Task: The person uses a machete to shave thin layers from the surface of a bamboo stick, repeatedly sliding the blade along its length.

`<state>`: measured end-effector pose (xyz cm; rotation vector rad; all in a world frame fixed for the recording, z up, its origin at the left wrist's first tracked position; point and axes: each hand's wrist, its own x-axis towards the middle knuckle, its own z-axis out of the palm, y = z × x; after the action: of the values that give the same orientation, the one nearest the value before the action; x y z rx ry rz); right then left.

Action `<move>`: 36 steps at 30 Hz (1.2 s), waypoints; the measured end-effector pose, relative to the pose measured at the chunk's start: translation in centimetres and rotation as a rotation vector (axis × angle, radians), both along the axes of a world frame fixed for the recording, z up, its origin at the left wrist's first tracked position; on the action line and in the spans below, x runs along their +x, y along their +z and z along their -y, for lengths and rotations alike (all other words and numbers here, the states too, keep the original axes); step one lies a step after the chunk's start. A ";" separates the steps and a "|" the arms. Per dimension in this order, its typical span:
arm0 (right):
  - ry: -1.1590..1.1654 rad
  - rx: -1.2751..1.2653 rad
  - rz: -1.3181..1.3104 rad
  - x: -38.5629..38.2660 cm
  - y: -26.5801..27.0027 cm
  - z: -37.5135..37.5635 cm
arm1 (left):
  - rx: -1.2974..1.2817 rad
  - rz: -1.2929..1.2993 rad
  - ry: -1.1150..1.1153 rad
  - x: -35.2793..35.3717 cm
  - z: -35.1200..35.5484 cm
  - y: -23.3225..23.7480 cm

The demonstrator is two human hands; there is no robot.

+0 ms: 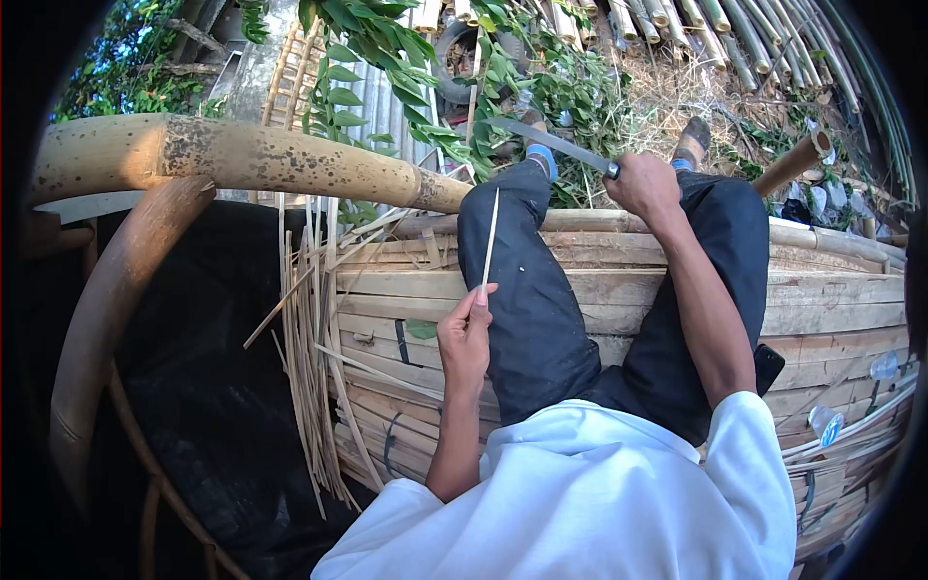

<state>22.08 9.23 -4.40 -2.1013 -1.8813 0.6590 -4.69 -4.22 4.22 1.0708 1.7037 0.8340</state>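
Between the thumb and fingers of my left hand [466, 333] is the lower end of a thin, pale bamboo strip [492, 237]. The strip points up and away, over my left thigh. My right hand [646, 186] is closed around the handle of a long-bladed knife [565, 147]. Its blade reaches left above my knees, apart from the strip. Most of the handle is hidden in the fist. To the left, a bundle of similar thin strips [304, 387] lies at the edge of the slatted bamboo seat [619, 287] under me.
A thick bamboo pole [290, 159] runs across the left front, with a curved bamboo piece [126, 300] below it. Leafy branches [411, 77] and an old tyre [454, 68] lie beyond. Cut bamboo poles [744, 43] are at the far right. Plastic cups [825, 423] and a phone [768, 367] are right.
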 end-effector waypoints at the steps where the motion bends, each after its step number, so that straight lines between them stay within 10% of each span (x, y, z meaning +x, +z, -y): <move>1: -0.042 0.040 -0.064 0.0 -0.3 0.0 | 0.004 -0.004 0.009 -0.2 -0.1 -0.1; 5: 0.074 0.136 -0.374 -1.9 0.6 1.3 | -0.083 0.129 0.070 0.5 -0.9 -1.2; 16: 0.537 0.170 -0.158 -6.7 2.8 4.7 | 0.010 0.045 -0.022 1.0 -1.2 -2.0; 26: 0.408 0.080 -0.069 -5.7 2.9 3.5 | 0.054 -0.040 -0.054 0.6 -1.7 -1.1; 30: -0.033 0.045 -0.035 -1.6 0.1 0.6 | -0.040 0.058 -0.038 0.2 -0.6 0.5; 36: -0.240 0.054 -0.508 1.6 -0.3 -0.6 | -0.170 0.420 0.034 0.6 -0.3 0.6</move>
<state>23.65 9.82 -4.65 -1.8568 -1.3351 0.9587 -4.08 -3.88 4.85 0.6955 1.4102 0.8501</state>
